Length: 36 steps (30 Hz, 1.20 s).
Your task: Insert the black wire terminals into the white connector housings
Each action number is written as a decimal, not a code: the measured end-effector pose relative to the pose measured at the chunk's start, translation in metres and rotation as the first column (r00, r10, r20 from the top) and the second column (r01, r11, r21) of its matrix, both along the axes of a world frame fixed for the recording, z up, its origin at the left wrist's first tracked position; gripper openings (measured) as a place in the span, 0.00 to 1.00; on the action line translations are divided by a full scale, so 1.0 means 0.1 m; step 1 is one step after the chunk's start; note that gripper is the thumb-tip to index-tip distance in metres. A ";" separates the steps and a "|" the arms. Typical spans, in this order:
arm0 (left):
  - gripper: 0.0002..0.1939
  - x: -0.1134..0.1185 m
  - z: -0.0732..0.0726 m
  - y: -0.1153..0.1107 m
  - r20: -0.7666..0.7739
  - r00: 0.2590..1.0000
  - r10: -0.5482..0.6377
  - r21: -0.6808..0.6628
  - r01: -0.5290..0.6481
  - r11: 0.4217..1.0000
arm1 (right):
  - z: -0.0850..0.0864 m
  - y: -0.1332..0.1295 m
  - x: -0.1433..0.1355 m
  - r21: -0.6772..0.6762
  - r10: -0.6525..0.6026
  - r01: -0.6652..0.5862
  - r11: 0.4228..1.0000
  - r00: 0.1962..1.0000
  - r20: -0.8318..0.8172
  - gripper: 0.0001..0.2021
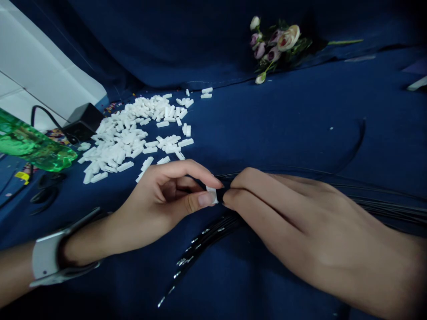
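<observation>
The small white connector (212,194) is sitting pinched between the thumb and forefinger of my left hand (163,200), just in front of the big heap of white connectors (133,133). My left fingers (200,198) are closing tight on it, thumb below and forefinger arching over the top. My right hand (300,222) is meeting it from the other side, fingertips pressed together and touching the connector's right end; I am reading those right fingers as closed on the end of a thin black wire (230,180), though the wire tip itself is hidden behind them, so I cannot tell exactly how it is held.

The bundle of black wires (200,242) is running out from under my right hand, its metal-tipped ends fanning toward me, on the near side of the heap. All of this is lying on a table draped in dark blue cloth (267,124).

A grey wristband (46,260) is wrapping my left wrist. Left of the heap a green translucent bottle (33,146) is lying on its side, with a black adapter (83,121) just beside the heap's left edge. Well beyond the heap to the right, a small bunch of artificial flowers (276,44) is resting on the cloth.
</observation>
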<state>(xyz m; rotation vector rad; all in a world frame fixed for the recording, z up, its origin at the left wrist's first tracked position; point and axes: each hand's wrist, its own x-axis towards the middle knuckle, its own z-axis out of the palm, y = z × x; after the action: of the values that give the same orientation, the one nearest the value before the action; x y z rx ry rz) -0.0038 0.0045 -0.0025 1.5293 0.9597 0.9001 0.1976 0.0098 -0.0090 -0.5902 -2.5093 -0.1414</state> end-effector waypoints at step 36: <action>0.09 0.00 0.01 -0.04 -0.047 0.999 -0.023 0.044 0.025 0.999 | 0.01 -0.05 -0.02 -0.078 0.055 -0.056 0.995 0.998 -0.020 0.14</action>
<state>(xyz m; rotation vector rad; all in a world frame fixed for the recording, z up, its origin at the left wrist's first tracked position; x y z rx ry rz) -0.0042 0.0002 -0.0017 1.6022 0.9587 0.8777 0.1961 0.0049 -0.0085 -0.5496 -2.5208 -0.0170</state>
